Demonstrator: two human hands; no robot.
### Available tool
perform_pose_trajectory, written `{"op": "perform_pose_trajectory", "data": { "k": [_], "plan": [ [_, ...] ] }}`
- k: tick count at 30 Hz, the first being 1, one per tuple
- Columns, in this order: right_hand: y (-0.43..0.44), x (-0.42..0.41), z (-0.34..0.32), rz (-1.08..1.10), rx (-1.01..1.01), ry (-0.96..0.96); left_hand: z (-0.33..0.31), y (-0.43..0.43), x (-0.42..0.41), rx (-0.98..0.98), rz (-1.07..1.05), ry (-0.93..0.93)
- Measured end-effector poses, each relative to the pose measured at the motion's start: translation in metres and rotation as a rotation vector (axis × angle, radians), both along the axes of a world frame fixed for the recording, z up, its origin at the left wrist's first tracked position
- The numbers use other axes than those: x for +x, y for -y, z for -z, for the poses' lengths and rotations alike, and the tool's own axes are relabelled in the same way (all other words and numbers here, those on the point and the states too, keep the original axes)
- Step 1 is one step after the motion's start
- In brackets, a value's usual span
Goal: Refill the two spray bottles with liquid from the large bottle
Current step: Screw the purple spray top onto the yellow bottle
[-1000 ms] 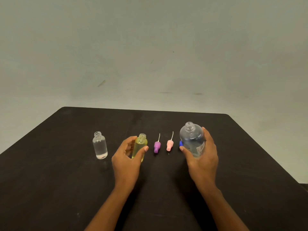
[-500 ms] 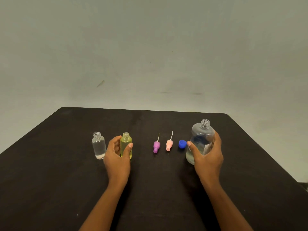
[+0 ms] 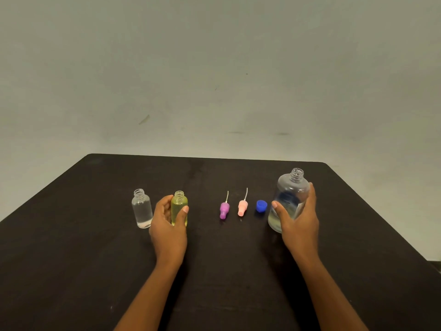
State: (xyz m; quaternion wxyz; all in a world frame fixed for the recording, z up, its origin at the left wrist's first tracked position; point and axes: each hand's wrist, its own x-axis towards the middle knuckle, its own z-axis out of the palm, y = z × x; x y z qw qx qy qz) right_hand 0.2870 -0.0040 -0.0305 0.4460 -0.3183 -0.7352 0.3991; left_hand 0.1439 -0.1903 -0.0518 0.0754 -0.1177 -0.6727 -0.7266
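Both bottles have come back down upright on the desk point(image 3: 83, 247) since a second ago. My left hand point(image 3: 168, 225) wraps the yellow spray bottle point(image 3: 179, 207), beside the clear spray bottle point(image 3: 142, 209); my right hand point(image 3: 298, 223) grips the large bottle point(image 3: 290, 194), uncapped. Both look filled, so I judge pouring done. Next I must let go and refit the purple spray head point(image 3: 224, 209), pink spray head point(image 3: 242, 207) and blue cap point(image 3: 261, 206).
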Motion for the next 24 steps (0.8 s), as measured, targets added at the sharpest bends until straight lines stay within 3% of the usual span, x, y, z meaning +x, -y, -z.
{"op": "perform_pose_trajectory", "data": {
  "k": [15,19,24],
  "plan": [
    [-0.011,-0.005,0.002,0.100,0.015,-0.060,-0.004,0.001,0.003,0.006,-0.013,-0.003],
    [0.007,-0.004,-0.007,0.317,0.255,-0.198,-0.005,0.001,0.003,0.018,-0.017,0.003],
    [0.034,-0.009,-0.007,0.205,0.605,-0.244,-0.004,0.001,0.003,0.015,-0.021,0.007]
  ]
}}
